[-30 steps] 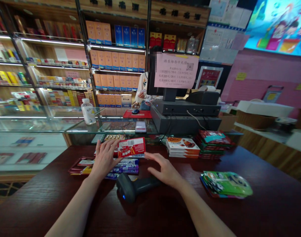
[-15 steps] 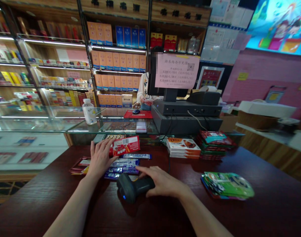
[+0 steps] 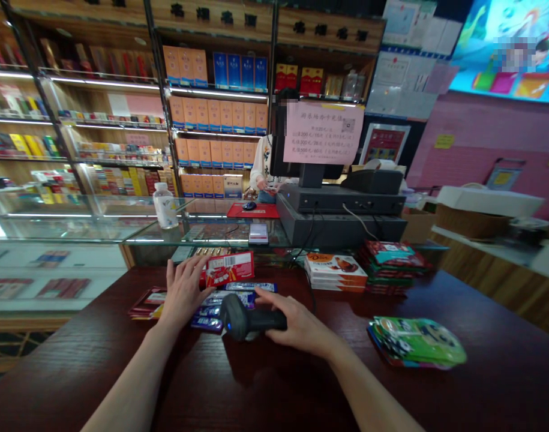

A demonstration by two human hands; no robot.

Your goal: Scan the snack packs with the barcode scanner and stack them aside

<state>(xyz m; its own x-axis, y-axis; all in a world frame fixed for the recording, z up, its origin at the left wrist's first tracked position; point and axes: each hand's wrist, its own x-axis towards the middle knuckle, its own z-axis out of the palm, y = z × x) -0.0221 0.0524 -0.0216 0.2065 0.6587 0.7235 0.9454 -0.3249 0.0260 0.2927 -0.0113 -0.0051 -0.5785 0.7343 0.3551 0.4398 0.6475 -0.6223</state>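
Note:
My right hand grips a black barcode scanner by its handle, its head turned left with a small blue light lit. Under and behind the scanner lie several purple and blue snack sticks. My left hand is open, fingers spread, at the left edge of a red snack box whose barcode faces up. Whether the fingers press on the box is unclear. Red packets lie left of that hand, partly covered by it.
Dove boxes and dark red packs are stacked at the table's far side. Green pouches lie to the right. Beyond, a glass counter holds a bottle and a cash register; a person stands behind it.
My right hand has moved the scanner slightly away from me, nearer the snack sticks and box. My left hand has stayed almost where it was.

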